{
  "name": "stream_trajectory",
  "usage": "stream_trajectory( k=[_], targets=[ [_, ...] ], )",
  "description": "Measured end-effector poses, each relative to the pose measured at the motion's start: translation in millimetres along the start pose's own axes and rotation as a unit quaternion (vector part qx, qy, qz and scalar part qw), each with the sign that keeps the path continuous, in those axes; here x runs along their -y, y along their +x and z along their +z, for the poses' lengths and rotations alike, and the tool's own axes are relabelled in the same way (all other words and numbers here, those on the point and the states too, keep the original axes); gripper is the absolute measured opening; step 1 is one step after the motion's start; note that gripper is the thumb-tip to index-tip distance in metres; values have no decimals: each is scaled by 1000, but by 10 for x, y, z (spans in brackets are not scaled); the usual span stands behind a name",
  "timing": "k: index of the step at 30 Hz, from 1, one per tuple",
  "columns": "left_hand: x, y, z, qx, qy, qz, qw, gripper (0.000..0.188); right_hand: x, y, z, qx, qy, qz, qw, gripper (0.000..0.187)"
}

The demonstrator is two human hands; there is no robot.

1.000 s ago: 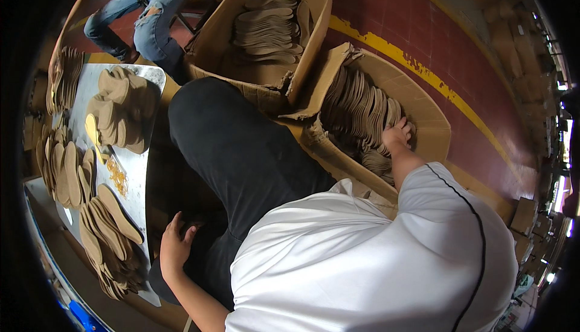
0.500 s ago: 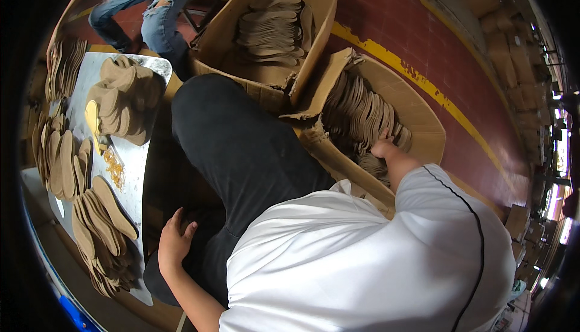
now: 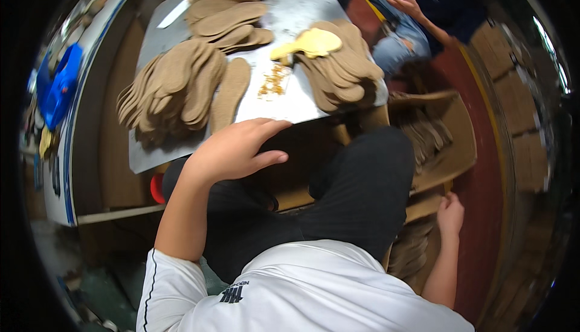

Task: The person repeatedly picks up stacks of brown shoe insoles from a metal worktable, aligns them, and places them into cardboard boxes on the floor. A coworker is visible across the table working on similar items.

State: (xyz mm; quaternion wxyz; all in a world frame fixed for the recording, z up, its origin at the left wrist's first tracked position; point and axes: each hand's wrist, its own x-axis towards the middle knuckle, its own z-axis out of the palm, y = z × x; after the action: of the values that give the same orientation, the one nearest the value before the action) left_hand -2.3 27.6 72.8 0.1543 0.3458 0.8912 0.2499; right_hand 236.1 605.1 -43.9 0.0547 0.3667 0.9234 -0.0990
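Left hand (image 3: 232, 151): held at the near edge of the worktop (image 3: 302, 7), well apart from the right hand (image 3: 451, 214); its fingers were extended and its thumb was spread; whether the worktop was touched could not be told.
Right-hand fingers: curled, above the lower carton (image 3: 423, 207); whether anything was gripped could not be told.
Single insole (image 3: 232, 90): laid on the worktop just beyond the left hand, beside the left pile.
Left pile (image 3: 172, 90): formed of overlapped brown insoles.
Right pile (image 3: 344, 78): formed of similar insoles, topped by a yellow spoon-shaped piece (image 3: 317, 43).
Amber bits (image 3: 273, 82): scattered between single insole and right pile.
Far pile (image 3: 229, 18): stacked toward the far side.
Upper carton (image 3: 462, 129): partly filled with insoles, beside the right knee.
Co-worker (image 3: 450, 6): seated at upper right, dressed in torn jeans.
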Motion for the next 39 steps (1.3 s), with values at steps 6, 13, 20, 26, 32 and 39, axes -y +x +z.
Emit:
stream_trajectory(
  k=[6,13,20,26,32,39],
  targets=[
    [384,147,-80,-294,-17,-8,956,41,2520,-141,-811,-187,290,-421,839,26],
    [769,-29,-145,-516,104,-49,849,36,4525,-632,-403,18,186,-707,682,26],
    [960,324,-806,-255,324,-431,802,126,5097,-789,256,105,177,-779,593,21],
    [1481,167,-1219,-150,229,-544,793,141,4769,-724,438,195,218,-790,538,21],
    [1597,-221,-1617,-208,75,-478,850,73,4499,-480,337,159,238,-754,591,21],
    [1535,170,-1435,-62,189,-521,830,89,4332,-396,160,144,258,-739,605,20]
  ],
)
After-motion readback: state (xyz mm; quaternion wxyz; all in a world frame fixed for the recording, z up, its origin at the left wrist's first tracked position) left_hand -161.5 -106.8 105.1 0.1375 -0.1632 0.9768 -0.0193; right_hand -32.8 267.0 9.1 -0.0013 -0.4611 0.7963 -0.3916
